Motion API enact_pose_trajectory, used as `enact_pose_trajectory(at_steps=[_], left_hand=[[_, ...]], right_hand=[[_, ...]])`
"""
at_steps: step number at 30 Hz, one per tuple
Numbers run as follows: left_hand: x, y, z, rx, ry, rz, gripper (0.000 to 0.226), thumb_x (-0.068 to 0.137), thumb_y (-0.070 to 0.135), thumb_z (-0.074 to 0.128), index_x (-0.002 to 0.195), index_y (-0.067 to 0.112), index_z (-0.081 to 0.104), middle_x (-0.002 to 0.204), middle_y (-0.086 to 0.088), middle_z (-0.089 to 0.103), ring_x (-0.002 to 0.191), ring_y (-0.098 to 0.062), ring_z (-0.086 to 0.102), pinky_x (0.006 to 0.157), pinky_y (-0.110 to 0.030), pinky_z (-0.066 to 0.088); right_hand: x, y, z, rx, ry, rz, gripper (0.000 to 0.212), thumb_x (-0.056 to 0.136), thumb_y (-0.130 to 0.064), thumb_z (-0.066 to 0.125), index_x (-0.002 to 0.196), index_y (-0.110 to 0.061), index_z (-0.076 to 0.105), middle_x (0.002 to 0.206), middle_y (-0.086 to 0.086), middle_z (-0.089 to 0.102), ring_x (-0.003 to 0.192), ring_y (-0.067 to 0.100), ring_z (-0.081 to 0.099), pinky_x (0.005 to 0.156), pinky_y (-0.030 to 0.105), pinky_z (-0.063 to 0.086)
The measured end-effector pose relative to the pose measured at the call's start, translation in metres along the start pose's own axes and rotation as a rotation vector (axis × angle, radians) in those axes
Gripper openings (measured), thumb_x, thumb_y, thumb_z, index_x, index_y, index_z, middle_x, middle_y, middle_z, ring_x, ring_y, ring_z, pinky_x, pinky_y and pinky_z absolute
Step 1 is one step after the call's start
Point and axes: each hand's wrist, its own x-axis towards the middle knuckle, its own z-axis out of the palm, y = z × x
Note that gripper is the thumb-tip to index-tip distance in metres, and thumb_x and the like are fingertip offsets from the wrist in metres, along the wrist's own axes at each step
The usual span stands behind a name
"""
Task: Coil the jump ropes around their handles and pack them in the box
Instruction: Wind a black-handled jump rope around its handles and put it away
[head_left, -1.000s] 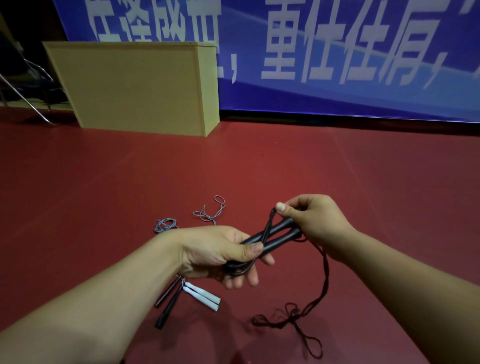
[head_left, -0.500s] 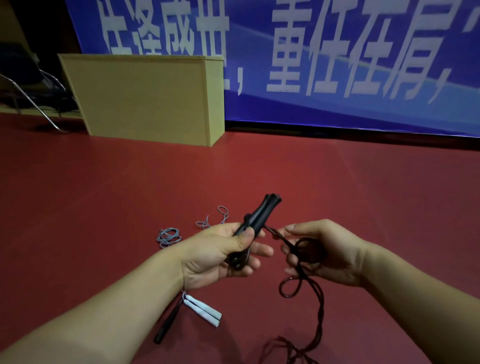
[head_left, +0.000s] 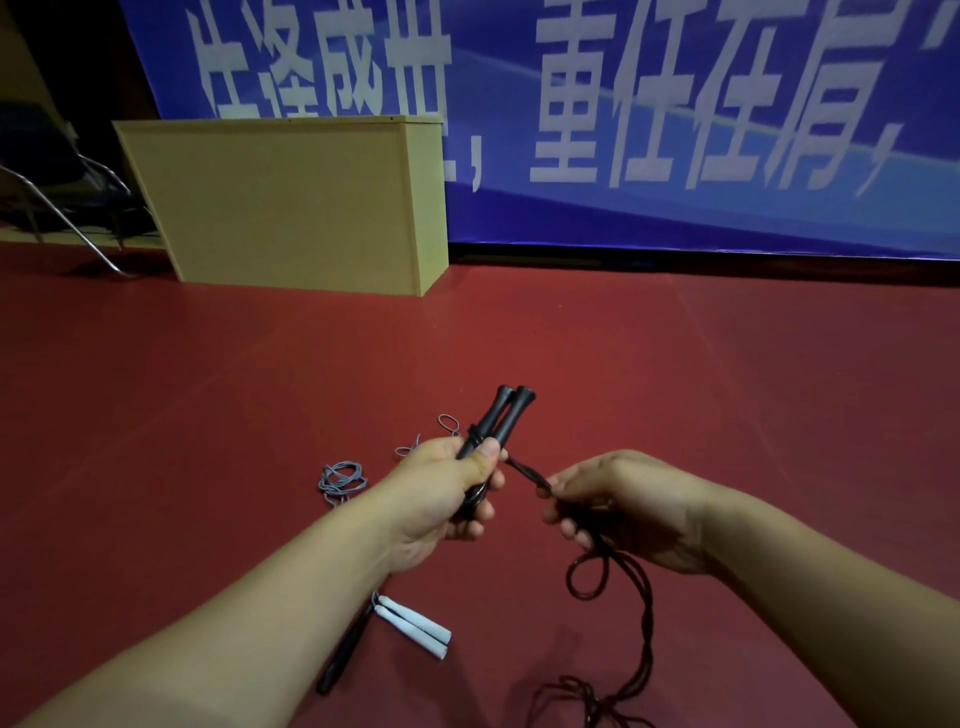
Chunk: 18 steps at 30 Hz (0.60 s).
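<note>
The 2 black handles (head_left: 500, 422) of a jump rope are gripped side by side in the left hand (head_left: 447, 491), with the fingers curled round their lower part and the thumb pressed across the front. The handles are tilted, their flared ends pointing up and away to the right. A turn of black rope (head_left: 636, 613) is seen wrapped round the handles just above the thumb.

From below the thumb, the black rope is stretched across to the right hand (head_left: 623, 512), where it is pinched between curled fingers. Below that hand the rope is hung in a small loop, then trails down in a twisted double strand to a loose tangle on the red floor (head_left: 727, 389) at the bottom edge of the view.

On the floor beneath the left forearm, 2 white handles (head_left: 415, 626) are laid side by side, with a dark handle (head_left: 345, 652) just beside them, partly hidden by the arm. A grey rope (head_left: 340, 478) is bunched on the floor beyond the left wrist, with further loops of it shown near the knuckles.

A pale wooden box (head_left: 291, 202) is stood on the floor well apart from the hands, against a blue banner (head_left: 675, 104) with large white characters. A metal-legged chair (head_left: 62, 197) is partly seen at the far left.
</note>
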Motion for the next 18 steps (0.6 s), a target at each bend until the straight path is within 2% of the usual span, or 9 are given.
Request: enact_pose_trajectory(at_steps=[2, 4, 6, 8, 11, 13, 18], left_hand=[[0.001, -0.001, -0.001, 0.019, 0.006, 0.009, 0.018, 0.101, 0.028, 0.049, 0.102, 0.013, 0.059, 0.075, 0.002, 0.056, 0.043, -0.005, 0.049, 0.04, -0.02, 0.04], [0.002, -0.002, -0.002, 0.029, 0.015, 0.02, 0.018, 0.101, 0.028, 0.049, 0.101, 0.013, 0.06, 0.076, 0.002, 0.056, 0.043, -0.006, 0.049, 0.041, -0.02, 0.04], [0.004, -0.003, -0.003, 0.053, 0.028, 0.033, 0.019, 0.101, 0.027, 0.049, 0.104, 0.012, 0.06, 0.077, 0.002, 0.056, 0.043, -0.006, 0.05, 0.041, -0.02, 0.041], [0.005, -0.004, -0.005, 0.088, 0.045, 0.045, 0.023, 0.101, 0.027, 0.049, 0.109, 0.008, 0.059, 0.077, 0.001, 0.056, 0.044, -0.006, 0.051, 0.041, -0.02, 0.042], [0.008, -0.004, -0.008, 0.143, 0.074, 0.058, 0.026, 0.101, 0.026, 0.049, 0.114, 0.005, 0.058, 0.077, 0.001, 0.057, 0.045, -0.007, 0.052, 0.04, -0.019, 0.039], [0.008, -0.005, -0.01, 0.172, 0.082, 0.064, 0.026, 0.102, 0.026, 0.049, 0.114, 0.005, 0.058, 0.078, 0.001, 0.056, 0.047, -0.008, 0.052, 0.039, -0.018, 0.036], [0.01, -0.007, -0.011, 0.225, 0.093, 0.072, 0.023, 0.101, 0.027, 0.049, 0.11, 0.008, 0.059, 0.077, 0.002, 0.058, 0.048, -0.008, 0.053, 0.039, -0.019, 0.034]], right_hand=[[0.0, -0.001, 0.0, -0.022, 0.005, 0.009, 0.015, 0.091, -0.006, 0.06, 0.103, 0.001, 0.064, 0.077, 0.015, 0.063, 0.062, 0.02, 0.06, 0.057, 0.027, 0.051], [0.0, -0.001, -0.001, -0.061, 0.028, -0.011, 0.011, 0.091, -0.011, 0.061, 0.098, -0.004, 0.066, 0.077, 0.013, 0.064, 0.07, 0.023, 0.063, 0.066, 0.032, 0.052], [0.0, 0.0, -0.002, -0.146, 0.052, -0.064, 0.009, 0.093, -0.015, 0.06, 0.096, -0.011, 0.067, 0.077, 0.009, 0.066, 0.078, 0.021, 0.066, 0.072, 0.035, 0.047], [0.0, 0.0, -0.002, -0.159, 0.057, -0.098, 0.008, 0.093, -0.016, 0.06, 0.095, -0.014, 0.067, 0.074, 0.006, 0.065, 0.074, 0.021, 0.063, 0.073, 0.036, 0.043], [0.001, -0.001, -0.003, -0.093, 0.068, -0.085, 0.008, 0.091, -0.012, 0.06, 0.096, -0.011, 0.066, 0.068, 0.005, 0.059, 0.059, 0.017, 0.053, 0.06, 0.031, 0.046], [0.001, -0.002, -0.006, -0.08, 0.092, -0.066, 0.01, 0.09, -0.011, 0.058, 0.097, -0.009, 0.064, 0.067, 0.006, 0.058, 0.053, 0.015, 0.049, 0.05, 0.026, 0.04], [0.001, 0.0, -0.011, -0.035, 0.151, 0.041, 0.014, 0.091, -0.017, 0.05, 0.099, -0.007, 0.056, 0.073, 0.013, 0.065, 0.051, 0.016, 0.046, 0.043, 0.024, 0.033]])
